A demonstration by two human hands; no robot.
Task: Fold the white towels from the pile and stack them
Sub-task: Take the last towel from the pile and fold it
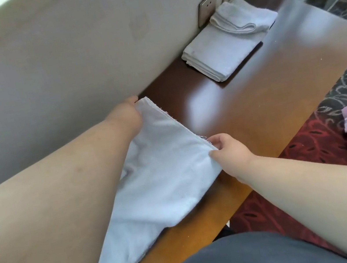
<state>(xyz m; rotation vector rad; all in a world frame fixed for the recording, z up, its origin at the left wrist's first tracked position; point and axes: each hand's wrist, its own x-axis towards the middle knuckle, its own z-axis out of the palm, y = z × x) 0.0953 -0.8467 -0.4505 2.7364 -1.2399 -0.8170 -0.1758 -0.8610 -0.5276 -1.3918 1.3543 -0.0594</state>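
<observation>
I see soft daylight with bright glare on the glossy wooden table (275, 81) toward two o'clock, a sunlit streak at eleven o'clock, mild overall softness, faint shadows, and wide-angle bending of the forearms near the frame's lower edges.

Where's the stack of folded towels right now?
The folded towel stack sits at the far end of the wooden table, against the wall just below two wall sockets.

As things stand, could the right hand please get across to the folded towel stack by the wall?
Probably yes: bare tabletop lies between the right hand and the folded stack, though it now pinches the towel.
</observation>
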